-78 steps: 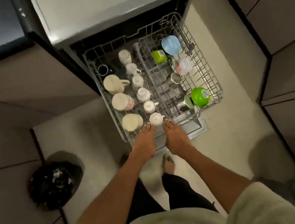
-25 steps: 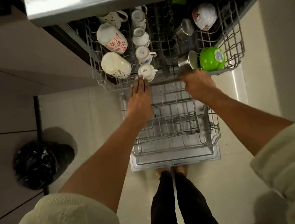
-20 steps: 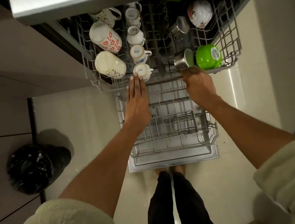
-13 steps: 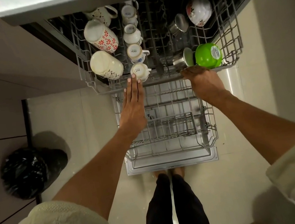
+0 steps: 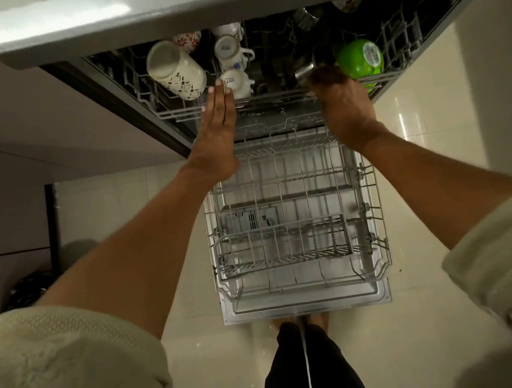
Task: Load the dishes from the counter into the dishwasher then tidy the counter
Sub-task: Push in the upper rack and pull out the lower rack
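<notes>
A: Which step are you on?
B: Sliding the upper rack point(image 5: 267, 98) in, it seems; your left hand point(image 5: 217, 127) lies flat at its front edge beside a small cup point(image 5: 237, 83), your right hand point(image 5: 341, 99) curls over the rim
A: And next?
B: Push evenly; the lower rack point(image 5: 297, 230) waits

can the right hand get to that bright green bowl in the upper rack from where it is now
Probably yes. The right hand rests on the front rail of the upper wire rack, and the bright green bowl sits just behind its knuckles, at the rack's front right. Nothing lies between them; the grey countertop edge overhangs only farther back.
</notes>
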### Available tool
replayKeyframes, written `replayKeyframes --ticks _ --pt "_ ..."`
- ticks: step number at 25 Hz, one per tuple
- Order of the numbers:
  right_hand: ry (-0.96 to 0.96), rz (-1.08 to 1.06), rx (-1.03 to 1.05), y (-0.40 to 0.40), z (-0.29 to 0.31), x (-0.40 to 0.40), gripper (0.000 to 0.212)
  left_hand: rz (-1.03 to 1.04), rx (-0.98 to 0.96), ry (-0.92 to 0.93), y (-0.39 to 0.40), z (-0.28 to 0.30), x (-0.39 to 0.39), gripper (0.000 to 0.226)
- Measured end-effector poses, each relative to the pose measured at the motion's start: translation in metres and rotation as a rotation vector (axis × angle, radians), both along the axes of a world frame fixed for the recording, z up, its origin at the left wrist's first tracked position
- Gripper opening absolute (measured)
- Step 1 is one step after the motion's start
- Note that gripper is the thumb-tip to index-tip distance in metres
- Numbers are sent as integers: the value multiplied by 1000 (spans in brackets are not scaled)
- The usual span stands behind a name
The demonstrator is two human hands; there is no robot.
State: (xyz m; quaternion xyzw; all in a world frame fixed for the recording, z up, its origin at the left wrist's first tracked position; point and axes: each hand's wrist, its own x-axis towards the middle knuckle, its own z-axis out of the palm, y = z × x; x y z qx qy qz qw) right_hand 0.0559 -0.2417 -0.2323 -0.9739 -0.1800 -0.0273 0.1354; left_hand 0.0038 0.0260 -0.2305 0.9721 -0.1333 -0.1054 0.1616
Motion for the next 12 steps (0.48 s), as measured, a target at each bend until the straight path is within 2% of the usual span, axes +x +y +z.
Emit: replayKeyframes --ticks 3,6,12 --pt "-44 -135 -90 -2 -16 -33 58 32 -19 -57 -5 -3 -4 114" --pt "6 -216 -166 0 -19 -56 73 81 -58 -124 -10 -6 -14 107" --pt "-4 -259 -289 -4 -32 -37 95 105 121 -103 -22 -10 -16 115"
